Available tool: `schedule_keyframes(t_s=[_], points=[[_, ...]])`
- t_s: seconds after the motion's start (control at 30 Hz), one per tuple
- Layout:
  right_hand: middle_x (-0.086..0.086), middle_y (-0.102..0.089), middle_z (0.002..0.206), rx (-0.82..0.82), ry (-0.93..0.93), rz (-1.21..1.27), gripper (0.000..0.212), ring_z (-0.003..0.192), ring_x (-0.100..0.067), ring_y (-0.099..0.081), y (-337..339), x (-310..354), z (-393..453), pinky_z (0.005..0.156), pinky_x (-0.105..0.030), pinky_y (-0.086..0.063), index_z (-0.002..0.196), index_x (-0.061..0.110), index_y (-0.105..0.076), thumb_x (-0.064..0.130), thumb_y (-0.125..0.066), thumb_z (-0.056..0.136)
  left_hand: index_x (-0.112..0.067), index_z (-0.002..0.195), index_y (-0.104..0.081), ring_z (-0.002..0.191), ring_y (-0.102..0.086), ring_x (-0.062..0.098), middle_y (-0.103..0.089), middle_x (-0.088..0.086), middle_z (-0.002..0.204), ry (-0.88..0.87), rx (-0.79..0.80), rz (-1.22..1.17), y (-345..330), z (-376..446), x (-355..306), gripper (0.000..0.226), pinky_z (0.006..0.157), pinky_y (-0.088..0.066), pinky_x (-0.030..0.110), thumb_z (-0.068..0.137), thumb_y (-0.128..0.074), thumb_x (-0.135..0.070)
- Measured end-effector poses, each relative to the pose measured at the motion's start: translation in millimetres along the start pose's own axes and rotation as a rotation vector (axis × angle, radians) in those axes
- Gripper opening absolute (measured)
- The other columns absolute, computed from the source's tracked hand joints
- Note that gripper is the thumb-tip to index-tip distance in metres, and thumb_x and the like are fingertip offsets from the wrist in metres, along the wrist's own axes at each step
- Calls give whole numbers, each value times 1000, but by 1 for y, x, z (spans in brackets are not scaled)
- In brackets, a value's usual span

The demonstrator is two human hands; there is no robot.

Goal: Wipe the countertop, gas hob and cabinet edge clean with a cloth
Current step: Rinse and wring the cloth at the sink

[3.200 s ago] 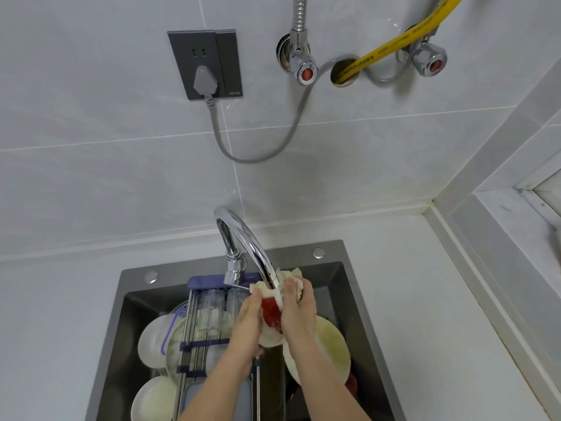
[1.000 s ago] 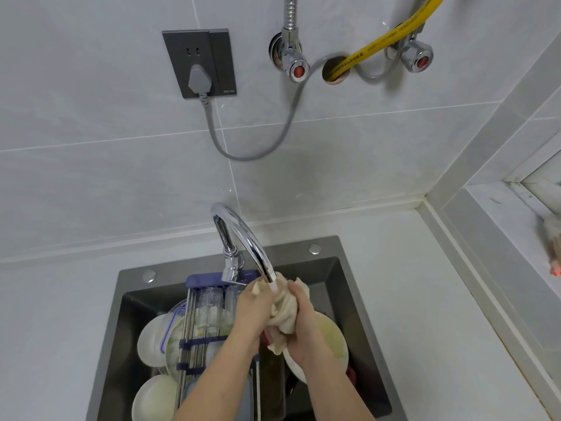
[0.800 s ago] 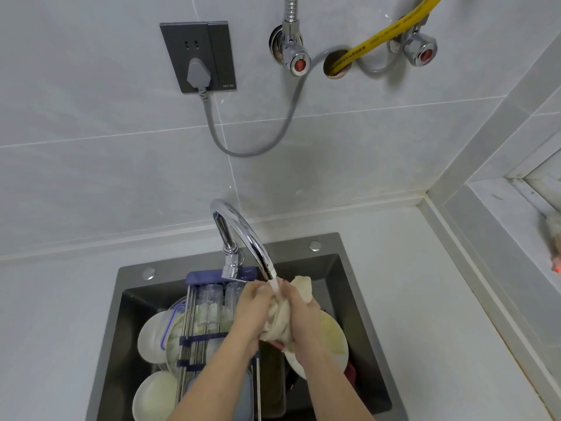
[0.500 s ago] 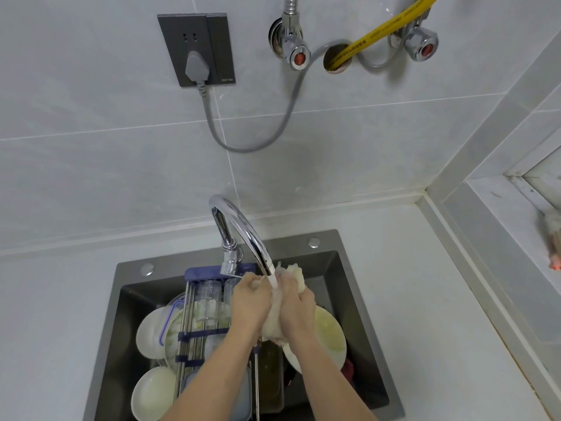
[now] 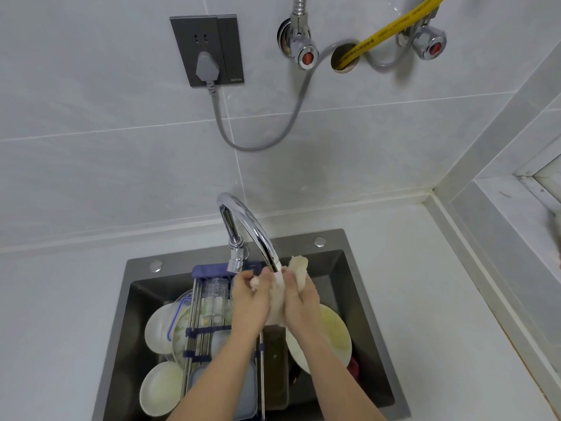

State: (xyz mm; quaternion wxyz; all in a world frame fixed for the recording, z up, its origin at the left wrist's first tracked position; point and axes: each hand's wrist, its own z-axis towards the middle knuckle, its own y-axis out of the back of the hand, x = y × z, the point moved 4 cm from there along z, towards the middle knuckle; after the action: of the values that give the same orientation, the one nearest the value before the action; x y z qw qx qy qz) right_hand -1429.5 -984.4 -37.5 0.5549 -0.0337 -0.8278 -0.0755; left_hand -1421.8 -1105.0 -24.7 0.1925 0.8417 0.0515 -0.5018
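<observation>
Gripping the cloth (image 5: pixel 280 299) under the tap (image 5: pixel 258 232) over the sink (image 5: pixel 358 299), left hand (image 5: pixel 250 302) and right hand (image 5: pixel 302 302) clench it. Soft, wet, probably heavy: hold bunched middle, wring firmly.

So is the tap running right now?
On. A white stream falls from the faucet spout onto the cloth gripped between left hand and right hand.
</observation>
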Motion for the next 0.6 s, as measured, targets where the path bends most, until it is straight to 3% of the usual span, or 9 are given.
schedule_keyframes(t_s=[0.1,0.17,0.23,0.37,0.47,0.6], points=[[5,-67,114,68,136,-45,19,101,-8,-70,4,6,-5,86,-32,-61,122,41,-52,41,-57,103,-31,130,-48,103,-71,31,-68,8,120,407,213,-234,-4,-11,20,75,84,-61,55,79,-58,-85],[9,-62,117,142,225,-123,25,107,-8,-67,6,10,-11,88,-33,-60,123,47,-49,42,-60,102,-31,133,-55,104,-73,36,-73,12,119,483,297,-413,-11,-14,24,88,79,-62,58,67,-69,-87],[11,-59,120,207,312,-198,29,112,-9,-64,11,11,-19,90,-32,-59,127,46,-49,38,-61,101,-30,137,-52,106,-72,36,-72,14,121,452,233,-549,-13,-11,20,81,83,-61,58,71,-79,-70],[16,-56,127,283,398,-296,37,120,-6,-59,28,11,-32,95,-18,-52,134,36,-52,28,-65,101,-31,133,-45,108,-68,34,-65,13,124,399,109,-491,-16,-11,15,57,90,-59,55,87,-77,-36],[24,-54,128,264,336,-366,29,119,3,-55,42,7,-29,93,-8,-46,119,39,-58,26,-71,96,-29,122,-52,106,-69,37,-66,17,120,351,33,-545,-16,-15,17,35,88,-58,51,92,-69,-26],[24,-55,123,175,96,-364,13,112,3,-58,66,-28,-11,97,-23,-49,91,35,-67,26,-75,87,-27,116,-52,100,-67,34,-65,16,115,216,-2,-642,-10,-11,10,22,88,-55,51,96,-57,-20]])
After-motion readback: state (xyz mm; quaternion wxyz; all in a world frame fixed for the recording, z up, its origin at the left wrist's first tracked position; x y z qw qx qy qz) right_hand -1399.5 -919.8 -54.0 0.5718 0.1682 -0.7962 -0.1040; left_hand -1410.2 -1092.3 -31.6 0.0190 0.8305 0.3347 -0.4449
